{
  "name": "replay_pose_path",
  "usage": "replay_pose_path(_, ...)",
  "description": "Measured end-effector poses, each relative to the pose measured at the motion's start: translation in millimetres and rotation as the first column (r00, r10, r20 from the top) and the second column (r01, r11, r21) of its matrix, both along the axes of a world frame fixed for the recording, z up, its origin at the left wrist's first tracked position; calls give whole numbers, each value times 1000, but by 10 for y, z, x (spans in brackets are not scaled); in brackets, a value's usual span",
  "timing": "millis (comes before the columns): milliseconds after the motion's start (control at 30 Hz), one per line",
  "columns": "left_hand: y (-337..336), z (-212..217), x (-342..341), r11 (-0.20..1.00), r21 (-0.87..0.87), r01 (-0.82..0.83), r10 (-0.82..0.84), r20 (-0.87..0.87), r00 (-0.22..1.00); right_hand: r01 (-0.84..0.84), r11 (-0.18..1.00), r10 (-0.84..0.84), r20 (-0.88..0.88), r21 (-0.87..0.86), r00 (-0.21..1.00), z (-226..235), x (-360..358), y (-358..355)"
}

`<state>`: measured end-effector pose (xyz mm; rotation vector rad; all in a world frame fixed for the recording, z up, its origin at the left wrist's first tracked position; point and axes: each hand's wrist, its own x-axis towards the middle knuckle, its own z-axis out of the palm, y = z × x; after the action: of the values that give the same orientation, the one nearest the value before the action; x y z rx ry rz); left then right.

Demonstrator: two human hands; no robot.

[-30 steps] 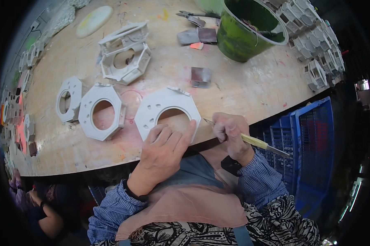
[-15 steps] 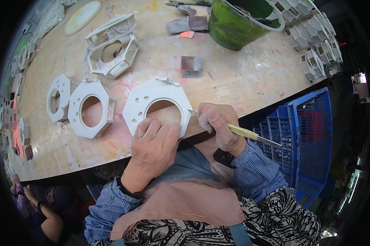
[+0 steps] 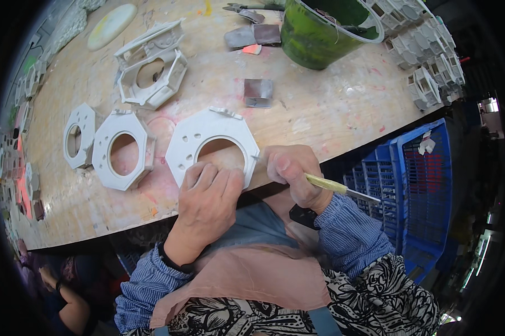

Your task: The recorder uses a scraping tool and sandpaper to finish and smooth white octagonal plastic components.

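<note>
A white octagonal piece (image 3: 199,131) with a round opening and several small holes sits at the table's near edge. My left hand (image 3: 210,196) grips its near rim, fingers curled over the edge of the opening; the thumb is hidden. My right hand (image 3: 294,173) is closed round a slim knife (image 3: 325,183) with a yellow handle and metal at both ends. The knife's thin tip lies against or very near the piece's right edge; contact is hard to tell. Left of it stand a second octagonal piece (image 3: 102,148) and a third octagonal piece (image 3: 73,129).
Farther back are an open white frame (image 3: 179,75), folded sandpaper (image 3: 258,92), more sandpaper (image 3: 240,38) and a green bucket (image 3: 308,42). White parts (image 3: 426,89) are stacked far right. A blue crate (image 3: 398,168) stands below the right edge. Another person's arm (image 3: 73,305) shows lower left.
The view has shifted slightly. My right hand and the knife have moved a little, still at the piece's right edge. A white scrap now shows in the blue crate.
</note>
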<state>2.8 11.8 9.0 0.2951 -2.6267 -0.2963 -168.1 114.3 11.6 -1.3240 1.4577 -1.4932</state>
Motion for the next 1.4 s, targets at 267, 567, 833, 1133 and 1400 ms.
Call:
replay_pose_path(267,-23,18,-7,1000,2,14,-14,12,1000,40,995,-51,-121,-89,991,-40,-26,-38)
replay_pose_path(567,-7,9,-2,1000,0,13,-13,4,1000,-113,994,108,-232,-11,967,25,-116,-16)
replay_pose_path(833,-4,16,-7,1000,-9,20,-19,18,1000,109,984,-117,-46,-139,992,-125,51,-48)
replay_pose_path(1133,6,15,11,1000,3,6,-6,31,999,-85,996,86,37,-23,996,-84,6,14)
replay_pose_path(1400,-3,28,4,1000,-15,7,-6,12,1000,-24,1000,24,-26,-2,999,-21,4,-4)
